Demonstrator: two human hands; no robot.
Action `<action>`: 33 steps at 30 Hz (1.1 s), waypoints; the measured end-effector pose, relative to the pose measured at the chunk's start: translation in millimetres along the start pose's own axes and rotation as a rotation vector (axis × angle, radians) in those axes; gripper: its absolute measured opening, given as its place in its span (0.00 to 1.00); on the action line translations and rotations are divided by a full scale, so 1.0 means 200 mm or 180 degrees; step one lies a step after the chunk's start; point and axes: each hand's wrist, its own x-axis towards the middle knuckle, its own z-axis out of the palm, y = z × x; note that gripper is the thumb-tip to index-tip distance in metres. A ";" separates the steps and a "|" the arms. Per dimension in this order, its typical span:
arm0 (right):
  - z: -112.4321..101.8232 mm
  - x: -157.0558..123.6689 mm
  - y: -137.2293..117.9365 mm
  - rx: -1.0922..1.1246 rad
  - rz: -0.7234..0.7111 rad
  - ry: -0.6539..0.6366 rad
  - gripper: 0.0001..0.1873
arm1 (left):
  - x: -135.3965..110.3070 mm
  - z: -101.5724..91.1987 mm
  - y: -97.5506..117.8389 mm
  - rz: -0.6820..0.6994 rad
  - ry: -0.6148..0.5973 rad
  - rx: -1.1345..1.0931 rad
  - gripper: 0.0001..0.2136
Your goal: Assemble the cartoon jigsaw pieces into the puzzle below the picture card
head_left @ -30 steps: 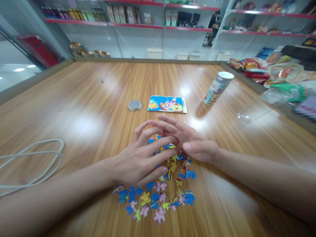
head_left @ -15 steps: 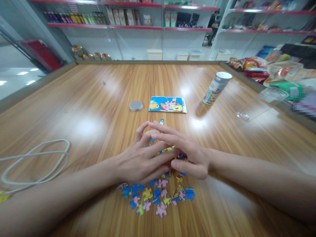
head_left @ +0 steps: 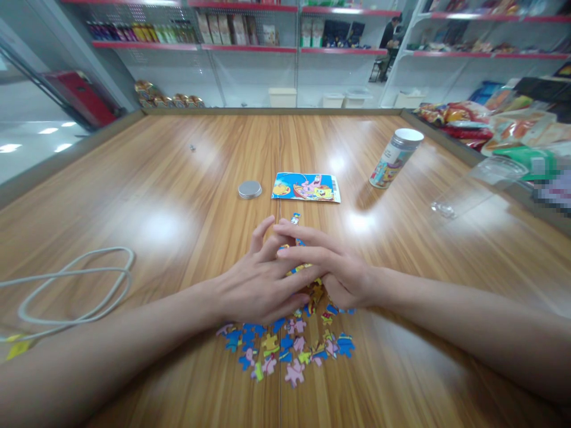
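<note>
Loose jigsaw puzzle pieces [head_left: 294, 373], blue, pink and yellow, lie spread on the wooden table in front of me. Over the pile is my left hand [head_left: 263, 282], palm down with its fingers stretched apart. From the other side my right hand [head_left: 343, 267] reaches across, its fingers extended and overlapping the left fingers. Pieces show through the gaps between the fingers, and others are hidden beneath both hands. Neither hand visibly grips a piece. Just beyond the fingertips lies one small piece [head_left: 295, 218]. Farther off is a picture card [head_left: 306, 187] with cartoon figures.
A round metal lid [head_left: 250, 189] lies left of the card. To the right stand a printed cardboard tube [head_left: 395, 159] and a clear plastic container [head_left: 479, 187]. A pale cable [head_left: 75, 270] coils at left. Snack packages [head_left: 468, 119] line the right edge; shelves and a person are behind.
My right thumb has tucked in under the right hand, uncovering more pieces. The fingers of both hands have shifted slightly over the pile. The whole view has moved a little.
</note>
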 end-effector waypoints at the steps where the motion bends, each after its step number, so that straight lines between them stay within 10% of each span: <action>1: 0.00 0.00 0.00 -0.0042 0.0022 0.0009 0.42 | 0.00 0.00 0.00 0.0015 0.0041 0.0060 0.19; 18: -0.07 -0.01 -0.03 -0.0407 0.0114 0.0471 0.21 | -0.05 -0.04 -0.12 -0.0665 0.1693 -0.0620 0.16; 23: -0.07 0.00 0.00 -0.0038 0.0637 0.1111 0.18 | -0.06 -0.01 -0.16 -0.1349 0.1949 -0.0881 0.13; 33: -0.18 0.02 0.12 0.1305 0.1826 0.2768 0.15 | -0.07 -0.02 -0.17 -0.1288 0.1888 -0.1027 0.11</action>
